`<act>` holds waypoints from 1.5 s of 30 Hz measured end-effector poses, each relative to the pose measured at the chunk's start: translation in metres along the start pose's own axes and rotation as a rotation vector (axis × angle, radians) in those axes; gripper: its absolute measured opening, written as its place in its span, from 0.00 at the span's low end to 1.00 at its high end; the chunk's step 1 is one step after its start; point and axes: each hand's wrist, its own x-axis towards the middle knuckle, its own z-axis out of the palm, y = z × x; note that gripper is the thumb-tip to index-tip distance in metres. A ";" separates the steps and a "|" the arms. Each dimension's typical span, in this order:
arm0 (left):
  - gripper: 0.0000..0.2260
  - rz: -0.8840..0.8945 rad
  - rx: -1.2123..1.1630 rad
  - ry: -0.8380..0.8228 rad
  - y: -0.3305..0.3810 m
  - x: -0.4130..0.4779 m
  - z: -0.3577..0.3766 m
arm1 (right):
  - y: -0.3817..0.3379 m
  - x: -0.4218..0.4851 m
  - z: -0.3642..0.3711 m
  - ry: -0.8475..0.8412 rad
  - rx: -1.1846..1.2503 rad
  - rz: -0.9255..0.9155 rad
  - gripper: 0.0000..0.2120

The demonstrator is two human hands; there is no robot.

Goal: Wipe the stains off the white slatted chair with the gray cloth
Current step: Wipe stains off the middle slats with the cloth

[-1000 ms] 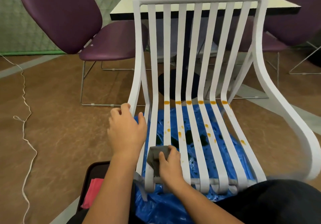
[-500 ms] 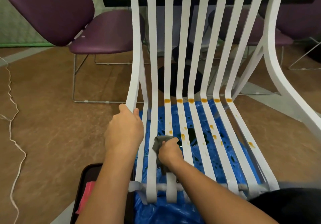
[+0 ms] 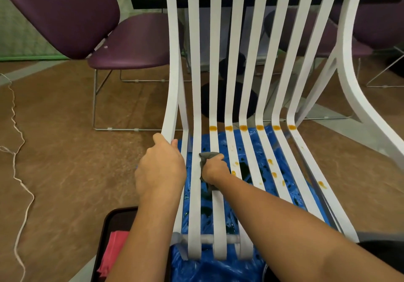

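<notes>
Push the gray cloth (image 3: 207, 156) firmly along one slat at a time (bracing helps). The right hand (image 3: 215, 169) is curled round it, pressing on a left seat slat. The left hand (image 3: 160, 168) grips the chair's (image 3: 263, 63) side rail. Orange stains (image 3: 243, 127) wait beyond, at the bend.

Two bare forearms in shot, left hand (image 3: 160, 170) and right hand (image 3: 215, 169) bare as well, and there's a patch of black clothing (image 3: 382, 252) at lower right.
</notes>
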 end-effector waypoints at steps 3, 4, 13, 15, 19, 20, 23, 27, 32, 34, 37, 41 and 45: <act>0.14 0.000 0.020 0.000 0.002 -0.001 -0.002 | 0.017 -0.011 0.014 0.085 -0.152 -0.055 0.46; 0.14 -0.001 0.026 -0.003 0.003 -0.001 -0.003 | 0.023 -0.017 0.019 0.113 -0.219 -0.083 0.48; 0.15 0.007 -0.002 -0.031 0.002 -0.003 -0.004 | 0.075 -0.059 0.042 0.248 -0.126 -0.385 0.30; 0.15 0.013 -0.005 -0.030 0.002 -0.003 -0.004 | 0.075 -0.058 0.043 0.242 -0.176 -0.415 0.29; 0.14 0.014 -0.017 -0.027 0.000 -0.001 -0.004 | 0.071 -0.040 0.045 0.223 -0.421 -0.348 0.39; 0.14 0.014 -0.018 -0.025 0.000 -0.001 -0.004 | 0.067 -0.035 0.044 0.232 -0.441 -0.352 0.40; 0.14 0.023 -0.025 -0.021 0.001 -0.001 -0.004 | 0.054 -0.024 0.033 0.220 -0.403 -0.338 0.36; 0.14 0.024 -0.038 -0.024 -0.001 0.001 -0.002 | 0.035 0.001 0.026 0.213 -0.374 -0.338 0.31; 0.10 0.022 -0.042 -0.032 -0.001 0.004 -0.001 | 0.011 0.023 0.014 0.184 -0.312 -0.346 0.24; 0.10 0.020 -0.051 -0.034 -0.001 0.005 0.000 | 0.006 0.029 0.009 0.187 -0.299 -0.340 0.23; 0.10 0.012 -0.060 -0.040 0.000 0.005 -0.002 | 0.002 0.025 0.006 0.186 -0.279 -0.316 0.31; 0.12 0.009 -0.052 -0.050 0.001 0.004 -0.004 | 0.010 0.012 0.009 0.222 -0.267 -0.303 0.29; 0.13 0.025 -0.054 -0.054 0.000 0.003 -0.004 | 0.028 -0.007 0.018 0.239 -0.230 -0.330 0.19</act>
